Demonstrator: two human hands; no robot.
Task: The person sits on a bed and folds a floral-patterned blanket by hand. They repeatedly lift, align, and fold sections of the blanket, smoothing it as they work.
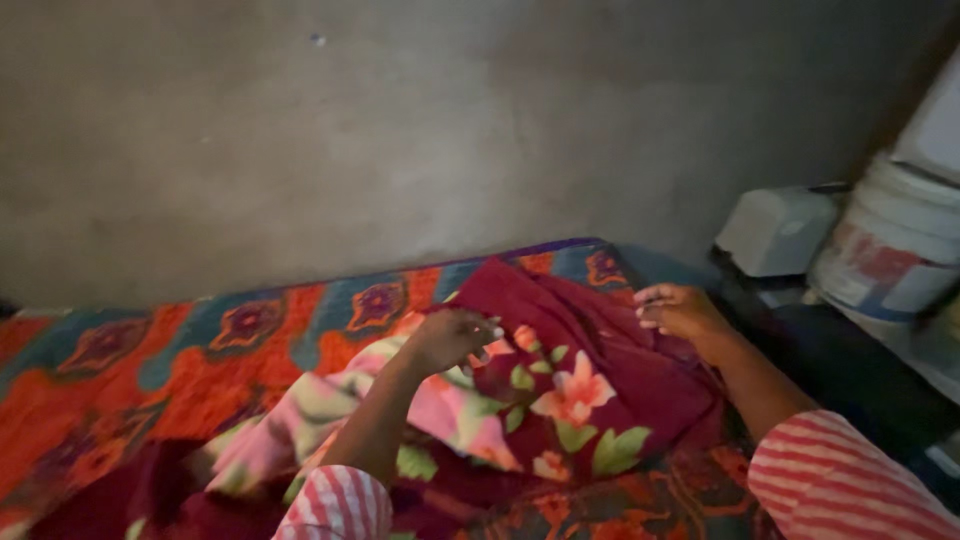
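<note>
Fingers (480,335) of both hands pinch the maroon floral blanket (580,390), fingertips hidden in dim folds.

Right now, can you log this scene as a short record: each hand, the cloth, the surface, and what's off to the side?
left hand: gripping the blanket's edge
right hand: fingers curled on the blanket's far corner
blanket: dark red with pink flowers and green leaves, crumpled
bedsheet: orange and blue patterned, under the blanket
wall: plain grey, behind the bed
bucket: white, at right
box: pale, beside the bucket
</note>
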